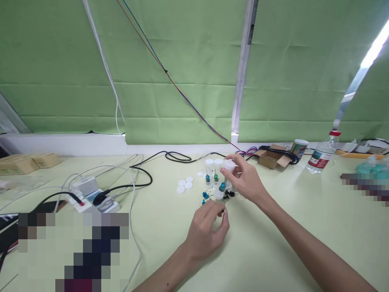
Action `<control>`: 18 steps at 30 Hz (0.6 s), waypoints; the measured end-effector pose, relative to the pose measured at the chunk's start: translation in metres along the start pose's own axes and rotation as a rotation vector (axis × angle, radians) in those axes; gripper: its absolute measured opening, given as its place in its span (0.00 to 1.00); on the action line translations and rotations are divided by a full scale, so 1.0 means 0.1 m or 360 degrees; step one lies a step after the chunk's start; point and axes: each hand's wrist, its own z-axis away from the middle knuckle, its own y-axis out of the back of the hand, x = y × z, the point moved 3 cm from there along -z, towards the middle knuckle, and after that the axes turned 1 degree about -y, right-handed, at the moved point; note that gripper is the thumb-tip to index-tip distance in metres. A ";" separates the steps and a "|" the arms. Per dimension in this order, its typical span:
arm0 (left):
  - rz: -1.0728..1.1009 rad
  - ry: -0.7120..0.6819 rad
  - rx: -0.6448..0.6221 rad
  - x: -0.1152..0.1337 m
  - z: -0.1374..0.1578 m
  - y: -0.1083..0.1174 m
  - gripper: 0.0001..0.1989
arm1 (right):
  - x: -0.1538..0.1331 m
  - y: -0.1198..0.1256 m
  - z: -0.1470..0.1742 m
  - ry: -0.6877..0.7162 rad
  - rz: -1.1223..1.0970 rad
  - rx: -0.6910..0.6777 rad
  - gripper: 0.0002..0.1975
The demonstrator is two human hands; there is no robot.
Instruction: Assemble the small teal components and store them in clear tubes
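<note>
My right hand [244,178] grips a clear vial [224,178] by its white cap. The vial is tilted, and a small blue piece shows near its bottom. Just left of it, two clear vials with white caps stand upright; one holds a blue piece [208,178] with a thin stem, the other a green piece [216,177]. Below them my left hand [209,229] is closed in a pinch, with something small and dark at its fingertips that I cannot make out. Loose blue pieces [206,195] and small black pieces [230,194] lie between the hands.
Several white caps [184,184] lie left of the vials. Behind run black cables [178,157]. At right stand an open cardboard box [270,159], a can [299,148] and a water bottle [322,154]. A power strip [101,198] with plugs sits at left, near yellowish boxes [27,163].
</note>
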 end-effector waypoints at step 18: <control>-0.0090 0.0042 -0.0322 -0.02 0.04 -0.11 0.09 | -0.09 0.19 -0.19 0.0250 0.0820 -0.0417 0.12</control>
